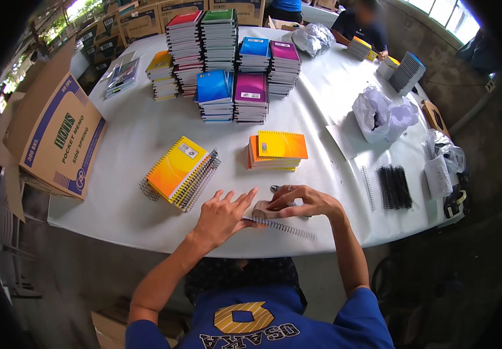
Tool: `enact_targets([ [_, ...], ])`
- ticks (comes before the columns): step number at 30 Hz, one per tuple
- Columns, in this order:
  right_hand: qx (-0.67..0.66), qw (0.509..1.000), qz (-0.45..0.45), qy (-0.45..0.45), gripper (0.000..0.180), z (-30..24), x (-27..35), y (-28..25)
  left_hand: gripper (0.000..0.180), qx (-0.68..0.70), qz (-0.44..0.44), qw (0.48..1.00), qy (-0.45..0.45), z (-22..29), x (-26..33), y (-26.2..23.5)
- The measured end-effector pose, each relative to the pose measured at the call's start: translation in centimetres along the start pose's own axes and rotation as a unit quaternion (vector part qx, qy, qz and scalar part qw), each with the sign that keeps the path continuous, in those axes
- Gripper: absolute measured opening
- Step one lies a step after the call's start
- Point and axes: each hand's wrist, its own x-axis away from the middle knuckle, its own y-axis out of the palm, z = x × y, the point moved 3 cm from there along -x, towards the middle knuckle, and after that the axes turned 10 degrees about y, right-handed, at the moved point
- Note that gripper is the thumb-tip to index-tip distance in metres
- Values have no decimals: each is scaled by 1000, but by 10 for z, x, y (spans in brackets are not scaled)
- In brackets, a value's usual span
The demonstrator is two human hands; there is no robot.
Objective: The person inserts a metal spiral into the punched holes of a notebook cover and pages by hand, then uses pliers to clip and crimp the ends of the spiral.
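Note:
My left hand (219,218) has its fingers stretched upward, with the thumb against a thin notebook seen nearly edge-on and mostly hidden. A wire spiral coil (288,229) sticks out from that notebook toward the right, its free end blurred. My right hand (309,200) is closed over a smooth brownish block (265,210), held close above the notebook's coil side. A small metal piece (275,188) shows beside the right fingers; its kind is unclear. Yellow-orange notebooks with coils (181,168) lie stacked left of my hands. Another orange-yellow notebook stack (280,148) lies beyond them.
Tall stacks of coloured notebooks (219,52) stand at the table's far side. An open carton (67,134) is at left. Black spiral coils (395,187) and a white plastic bag (382,116) lie at right. Another person (362,26) sits at the far right.

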Motion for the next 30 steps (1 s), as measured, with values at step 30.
enact_targets([
  [30,-113,992,-43,-23,47,-38,-33,9,103,446,247,840,-185,-32,46,33],
])
